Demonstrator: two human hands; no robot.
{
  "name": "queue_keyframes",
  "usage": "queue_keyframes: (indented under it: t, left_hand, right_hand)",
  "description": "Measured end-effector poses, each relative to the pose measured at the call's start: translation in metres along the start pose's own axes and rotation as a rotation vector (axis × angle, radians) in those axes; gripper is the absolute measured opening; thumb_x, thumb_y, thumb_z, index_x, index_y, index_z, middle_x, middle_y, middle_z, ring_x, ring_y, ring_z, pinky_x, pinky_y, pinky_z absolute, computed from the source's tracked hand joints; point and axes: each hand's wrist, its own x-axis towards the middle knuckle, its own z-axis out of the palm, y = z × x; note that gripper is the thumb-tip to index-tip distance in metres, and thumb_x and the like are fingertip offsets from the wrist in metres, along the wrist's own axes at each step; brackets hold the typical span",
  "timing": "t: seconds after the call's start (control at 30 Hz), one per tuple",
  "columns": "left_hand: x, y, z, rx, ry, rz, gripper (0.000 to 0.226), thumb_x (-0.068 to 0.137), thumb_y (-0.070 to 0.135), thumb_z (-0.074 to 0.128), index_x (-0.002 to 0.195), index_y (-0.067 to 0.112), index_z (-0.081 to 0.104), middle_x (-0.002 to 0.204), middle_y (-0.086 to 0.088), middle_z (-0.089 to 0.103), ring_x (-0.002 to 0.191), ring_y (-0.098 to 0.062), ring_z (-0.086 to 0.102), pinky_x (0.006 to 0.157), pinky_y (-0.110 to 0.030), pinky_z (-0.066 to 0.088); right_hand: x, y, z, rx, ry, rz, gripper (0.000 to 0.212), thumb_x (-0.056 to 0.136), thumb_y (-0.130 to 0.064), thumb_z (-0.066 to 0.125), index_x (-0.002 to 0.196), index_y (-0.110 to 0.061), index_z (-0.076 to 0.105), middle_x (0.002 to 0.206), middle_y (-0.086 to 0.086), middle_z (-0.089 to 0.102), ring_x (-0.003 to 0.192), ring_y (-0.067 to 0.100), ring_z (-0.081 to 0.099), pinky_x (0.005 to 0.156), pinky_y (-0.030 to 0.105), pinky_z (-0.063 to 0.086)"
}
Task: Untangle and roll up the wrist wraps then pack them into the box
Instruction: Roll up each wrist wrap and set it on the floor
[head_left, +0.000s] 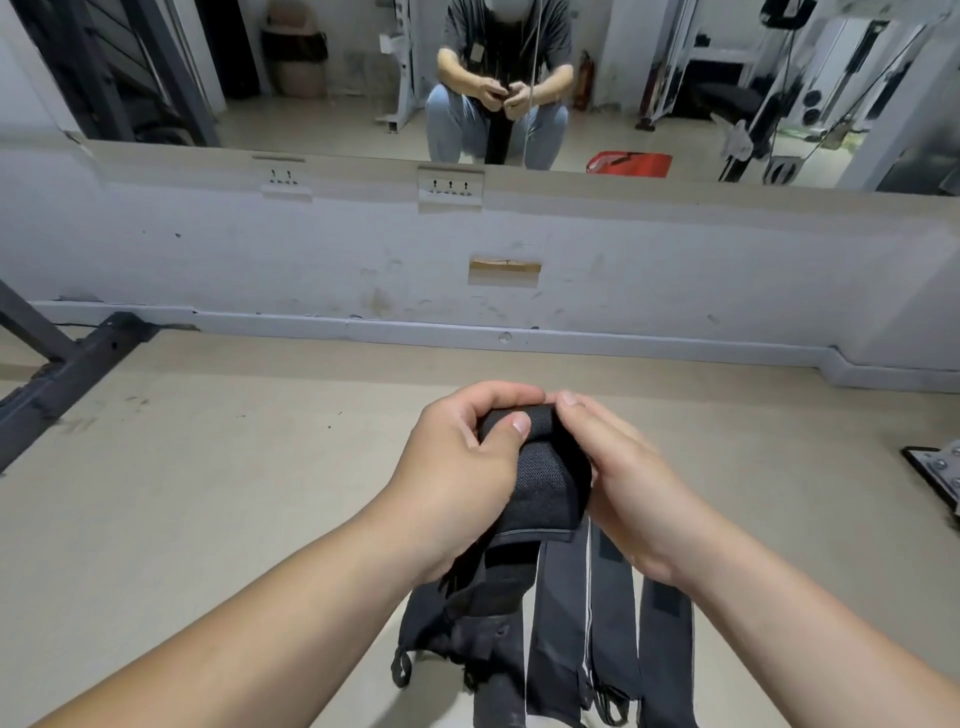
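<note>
A black woven wrist wrap (545, 483) is held up above the floor between both hands. My left hand (462, 467) grips its left side, thumb pressed on the rolled top end. My right hand (618, 478) holds the right side, fingers curled over the top. Its loose tail hangs down toward a pile of dark wrist wraps (571, 639) on the floor, where several straps lie side by side and partly tangled at the left. No box is visible on the floor in front of me.
A beige floor (208, 493) runs to a white wall with sockets and a mirror above. A dark metal frame base (67, 374) lies at the left, a metal bracket (940, 473) at the right edge. The mirror shows a crouching person and a red box (628, 163).
</note>
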Motion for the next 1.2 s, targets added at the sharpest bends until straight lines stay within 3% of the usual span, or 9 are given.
queue_keyframes:
  t: [0.13,0.2,0.27,0.37,0.67,0.73,0.83,1.0,1.2]
  left_hand:
    - [-0.002,-0.004,-0.006,0.344,-0.031,0.298,0.03,0.103,0.005,0.059,0.115,0.026,0.076,0.105,0.015,0.076,0.095,0.005,0.069,0.082,-0.014,0.054]
    - [-0.002,-0.005,-0.008,0.308,-0.039,0.232,0.028,0.104,0.008,0.06,0.118,0.029,0.072,0.101,0.015,0.075,0.08,0.008,0.067,0.074,-0.01,0.051]
    - [0.0,-0.003,-0.008,0.152,-0.061,0.063,0.026,0.105,0.017,0.062,0.126,0.031,0.064,0.105,0.007,0.076,0.087,-0.003,0.073,0.081,-0.024,0.058]
    - [0.0,0.003,-0.004,-0.123,-0.18,-0.218,0.024,0.107,0.027,0.058,0.129,0.019,0.064,0.114,-0.008,0.078,0.096,-0.012,0.075,0.078,-0.023,0.059]
    - [0.0,-0.001,-0.004,-0.04,-0.169,-0.365,0.068,0.093,0.083,0.036,0.134,0.034,0.06,0.122,0.005,0.075,0.114,-0.014,0.071,0.106,-0.041,0.052]
    - [0.0,0.004,-0.006,-0.007,-0.163,-0.353,0.057,0.101,0.072,0.037,0.128,0.029,0.062,0.114,0.004,0.076,0.103,-0.011,0.073,0.095,-0.035,0.054]
    - [-0.002,0.008,-0.009,0.063,-0.138,-0.248,0.036,0.108,0.054,0.042,0.111,0.025,0.064,0.096,0.007,0.074,0.083,-0.009,0.069,0.077,-0.032,0.05]
    - [-0.012,0.004,-0.006,0.171,-0.115,-0.11,0.032,0.109,0.054,0.033,0.122,0.028,0.047,0.113,0.006,0.069,0.102,-0.007,0.066,0.089,-0.032,0.049]
    - [-0.011,0.005,-0.015,0.128,-0.103,0.001,0.011,0.11,0.038,0.047,0.109,0.032,0.057,0.091,0.007,0.073,0.083,-0.008,0.07,0.079,-0.034,0.057]
  right_hand:
    - [0.001,0.001,-0.002,-0.129,0.005,-0.02,0.038,0.111,-0.035,0.043,0.129,-0.007,0.063,0.124,0.015,0.075,0.118,0.025,0.071,0.106,0.043,0.052]
    - [0.002,0.002,-0.003,-0.14,0.036,-0.055,0.026,0.111,-0.027,0.045,0.124,-0.01,0.061,0.115,0.011,0.076,0.104,0.02,0.072,0.096,0.039,0.056]
    - [0.001,0.003,0.0,-0.129,0.043,-0.086,0.016,0.111,-0.02,0.046,0.119,-0.015,0.059,0.103,0.004,0.076,0.09,0.014,0.072,0.08,0.03,0.059]
    - [-0.001,0.003,0.001,-0.123,0.054,-0.127,0.015,0.111,-0.012,0.046,0.118,-0.018,0.058,0.089,-0.004,0.074,0.078,0.009,0.069,0.068,0.023,0.056]
    - [-0.007,0.002,0.001,-0.294,-0.029,-0.177,0.026,0.112,-0.014,0.045,0.115,-0.036,0.056,0.089,-0.006,0.071,0.082,0.015,0.065,0.076,0.037,0.055]
    - [-0.007,0.002,-0.001,-0.366,-0.053,-0.193,0.025,0.11,-0.018,0.047,0.113,-0.041,0.056,0.091,-0.007,0.069,0.085,0.014,0.063,0.08,0.041,0.055]
    - [-0.007,0.0,-0.001,-0.373,-0.061,-0.203,0.024,0.11,-0.015,0.048,0.112,-0.038,0.056,0.089,-0.01,0.07,0.083,0.008,0.064,0.077,0.03,0.054]
    - [-0.009,-0.005,0.005,-0.352,-0.062,-0.2,0.018,0.094,-0.035,0.05,0.109,-0.044,0.056,0.086,-0.006,0.062,0.078,0.014,0.056,0.075,0.038,0.048]
    - [-0.009,-0.002,0.008,-0.2,-0.051,-0.125,0.019,0.106,-0.031,0.056,0.12,-0.044,0.056,0.102,-0.002,0.075,0.094,0.018,0.069,0.088,0.038,0.056]
